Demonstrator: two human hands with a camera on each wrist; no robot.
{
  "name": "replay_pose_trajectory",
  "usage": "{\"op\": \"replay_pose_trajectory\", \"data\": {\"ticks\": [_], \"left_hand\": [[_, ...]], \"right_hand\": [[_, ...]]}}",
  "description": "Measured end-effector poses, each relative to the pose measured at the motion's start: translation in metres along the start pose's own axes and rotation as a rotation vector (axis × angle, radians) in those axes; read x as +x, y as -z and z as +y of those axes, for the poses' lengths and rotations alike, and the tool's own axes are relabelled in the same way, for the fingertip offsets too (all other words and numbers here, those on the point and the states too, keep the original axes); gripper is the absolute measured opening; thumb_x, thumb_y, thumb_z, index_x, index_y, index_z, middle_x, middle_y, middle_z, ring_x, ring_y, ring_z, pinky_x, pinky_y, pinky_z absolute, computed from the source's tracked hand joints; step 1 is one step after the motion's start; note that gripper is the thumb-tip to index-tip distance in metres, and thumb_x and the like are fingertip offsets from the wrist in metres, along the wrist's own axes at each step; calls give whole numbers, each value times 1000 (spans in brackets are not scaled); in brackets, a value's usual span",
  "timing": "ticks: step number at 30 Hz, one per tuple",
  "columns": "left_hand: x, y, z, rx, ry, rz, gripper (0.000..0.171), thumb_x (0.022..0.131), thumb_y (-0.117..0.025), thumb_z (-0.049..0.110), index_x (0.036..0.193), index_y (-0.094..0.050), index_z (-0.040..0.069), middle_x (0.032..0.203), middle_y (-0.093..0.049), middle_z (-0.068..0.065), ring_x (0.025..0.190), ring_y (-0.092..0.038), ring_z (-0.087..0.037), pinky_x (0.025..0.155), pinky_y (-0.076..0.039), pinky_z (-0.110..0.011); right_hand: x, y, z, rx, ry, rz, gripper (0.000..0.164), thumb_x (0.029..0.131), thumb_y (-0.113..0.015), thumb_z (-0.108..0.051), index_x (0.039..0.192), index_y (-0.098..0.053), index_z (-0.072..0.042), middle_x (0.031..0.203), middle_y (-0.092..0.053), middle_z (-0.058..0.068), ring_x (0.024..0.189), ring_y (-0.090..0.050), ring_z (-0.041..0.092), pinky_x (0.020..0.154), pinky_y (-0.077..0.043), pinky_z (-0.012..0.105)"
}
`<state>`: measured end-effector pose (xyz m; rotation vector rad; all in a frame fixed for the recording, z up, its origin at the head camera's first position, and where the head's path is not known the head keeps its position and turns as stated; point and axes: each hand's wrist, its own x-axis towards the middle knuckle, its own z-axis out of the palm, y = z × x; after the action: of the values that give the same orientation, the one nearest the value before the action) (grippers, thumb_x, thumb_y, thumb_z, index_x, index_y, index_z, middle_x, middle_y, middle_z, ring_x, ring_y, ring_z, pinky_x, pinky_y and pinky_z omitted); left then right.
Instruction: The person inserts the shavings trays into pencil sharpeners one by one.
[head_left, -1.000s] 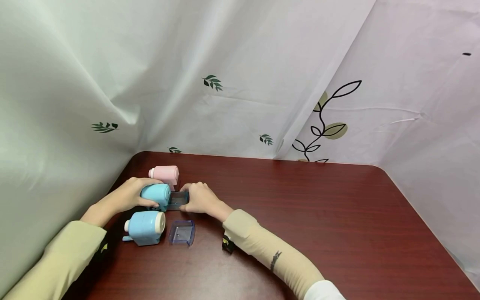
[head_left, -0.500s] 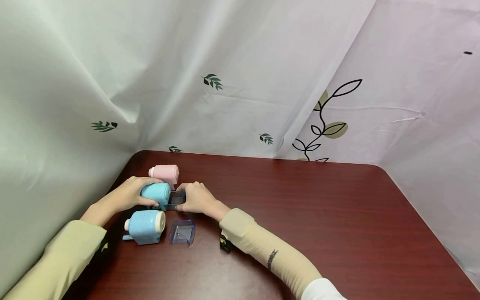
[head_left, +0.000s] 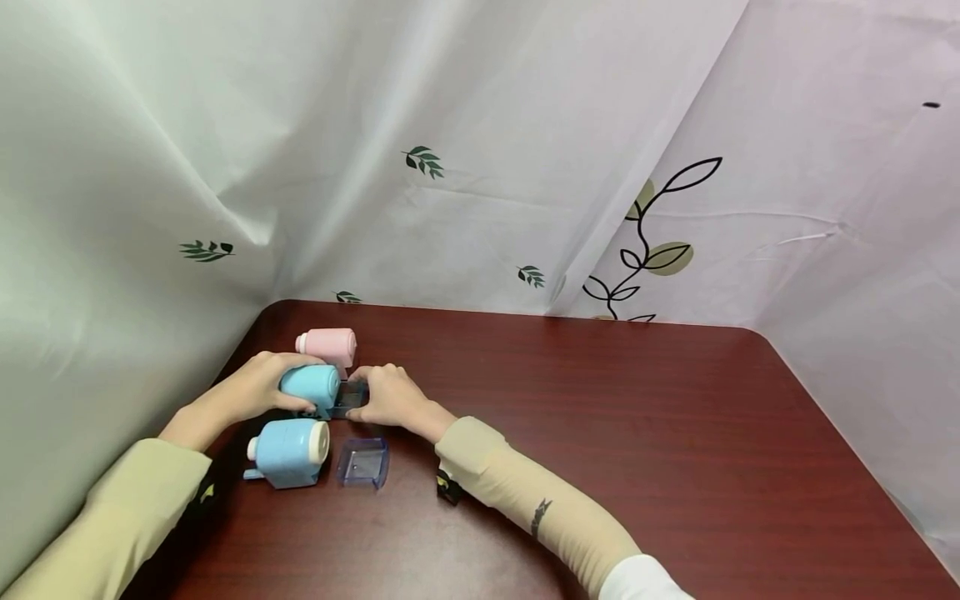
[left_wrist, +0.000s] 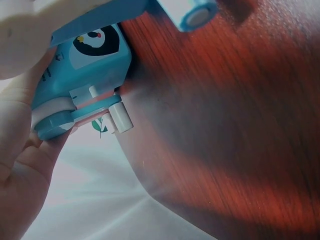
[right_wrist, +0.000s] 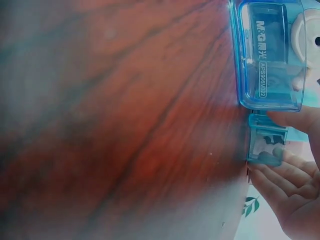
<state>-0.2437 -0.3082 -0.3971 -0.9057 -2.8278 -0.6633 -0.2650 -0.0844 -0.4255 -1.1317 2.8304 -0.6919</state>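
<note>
My left hand grips a teal hand-crank pencil sharpener around its rounded top. In the left wrist view its crank handle and a penguin picture on its side show. My right hand pinches a clear teal shavings drawer between thumb and fingers, partly inside the sharpener's front. The right wrist view shows the drawer low at the table, thumb on one side and fingers on the other. Just nearer stands a light blue sharpener, and its clear blue-edged drawer lies apart to its right.
A pink sharpener stands right behind the teal one. All sit at the left of a dark red-brown table. Pale cloth with leaf prints hangs along the back and left side.
My right hand has moved a little left, and the teal drawer has slid further into the sharpener. The left hand and the other sharpeners have stayed in place.
</note>
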Motion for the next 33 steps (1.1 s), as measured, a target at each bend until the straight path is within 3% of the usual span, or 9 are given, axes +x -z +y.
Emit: {"op": "replay_pose_trajectory", "data": {"ticks": [6,15,22,33], "left_hand": [[2,1,1,-4,13,-3,52,62,-82,30,106,-64,10,93,-65,-1,74,-54,-12,65,-48,-34],[0,1,0,-5,6,-8,52,64,-80,35,107,-63,11,94,-65,-1,74,-54,-11,64,-47,-34],[-1,1,0,-6,-11,-2,51,64,-81,33,106,-63,11,93,-65,1,74,-54,-10,64,-48,-32],[-1,0,3,-13,-21,7,50,65,-80,35,105,-63,11,91,-64,1,73,-54,-10,64,-48,-32]], "right_hand": [[1,3,1,18,-1,-19,51,72,-74,-38,115,-60,-13,101,-65,-4,74,-51,1,64,-41,11],[2,1,0,25,17,-32,53,73,-73,-40,116,-60,-13,105,-65,-5,79,-52,-1,69,-41,13],[3,0,-1,38,20,-23,52,72,-73,-42,116,-61,-15,105,-65,-5,75,-50,-2,67,-41,13],[6,-2,-6,19,3,-33,55,72,-73,-44,117,-61,-16,92,-67,-7,66,-48,-3,67,-41,13]]}}
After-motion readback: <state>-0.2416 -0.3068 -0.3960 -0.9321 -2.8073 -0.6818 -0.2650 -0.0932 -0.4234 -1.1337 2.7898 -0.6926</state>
